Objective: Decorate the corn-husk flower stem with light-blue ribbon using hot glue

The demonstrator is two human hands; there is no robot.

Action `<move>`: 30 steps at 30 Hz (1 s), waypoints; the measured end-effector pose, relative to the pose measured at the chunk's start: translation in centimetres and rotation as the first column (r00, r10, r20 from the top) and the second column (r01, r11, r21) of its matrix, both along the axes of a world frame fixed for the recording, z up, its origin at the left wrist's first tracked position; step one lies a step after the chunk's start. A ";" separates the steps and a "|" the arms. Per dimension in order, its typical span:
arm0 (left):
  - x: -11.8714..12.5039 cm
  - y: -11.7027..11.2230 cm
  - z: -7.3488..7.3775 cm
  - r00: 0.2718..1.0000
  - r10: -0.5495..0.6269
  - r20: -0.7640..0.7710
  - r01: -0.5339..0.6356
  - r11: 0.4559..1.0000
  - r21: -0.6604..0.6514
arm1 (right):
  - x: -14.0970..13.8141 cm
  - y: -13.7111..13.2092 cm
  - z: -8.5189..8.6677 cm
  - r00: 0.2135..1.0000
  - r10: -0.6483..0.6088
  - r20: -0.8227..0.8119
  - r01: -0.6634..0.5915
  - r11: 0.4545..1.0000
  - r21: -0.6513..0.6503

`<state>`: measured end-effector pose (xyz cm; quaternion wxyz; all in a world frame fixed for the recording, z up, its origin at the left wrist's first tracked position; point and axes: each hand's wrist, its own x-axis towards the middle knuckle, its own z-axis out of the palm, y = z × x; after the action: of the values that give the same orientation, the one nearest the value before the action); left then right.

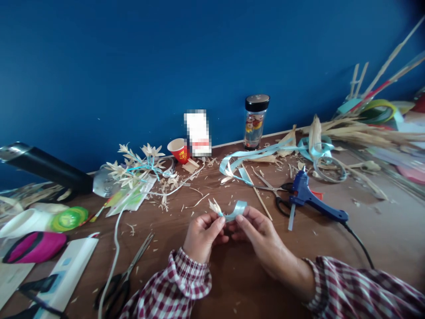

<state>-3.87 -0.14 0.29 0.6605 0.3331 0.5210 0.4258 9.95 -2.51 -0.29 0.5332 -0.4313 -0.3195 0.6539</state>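
My left hand (203, 233) and my right hand (260, 235) meet over the brown table (232, 274), both pinching a short loop of light blue ribbon (236, 210). A small straw flower (214, 206) sticks up from the ribbon's left end, by my left thumb. The fingers of both hands are closed around the piece. Plaid sleeves cover both forearms.
A blue glue gun (310, 198) with its black cord lies right of my hands, beside black-handled scissors (277, 191). A second pair of scissors (122, 277) lies at the front left. Straw flowers (137, 166), a red cup (178, 149), a jar (255, 120), long ribbon (262, 155) and straw husks (355, 130) line the back.
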 end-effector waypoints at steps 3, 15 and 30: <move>0.0 0.0 0.0 1.000 -0.013 -0.006 0.013 1.000 -0.006 | 0.0 0.0 -0.1 1.000 0.002 -0.014 -0.002 1.000 -0.017; 0.3 0.1 0.6 0.991 -0.073 0.114 0.084 0.992 -0.095 | -0.2 -0.1 -0.2 0.998 0.012 -0.058 -0.015 0.998 -0.054; 0.1 0.1 0.3 1.000 0.009 0.021 -0.009 1.000 -0.013 | 0.1 0.1 0.1 0.990 -0.056 -0.126 0.053 0.998 -0.030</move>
<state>-3.76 -0.08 0.54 0.6661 0.3218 0.5185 0.4288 10.07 -2.42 -0.20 0.5642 -0.4046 -0.2642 0.6694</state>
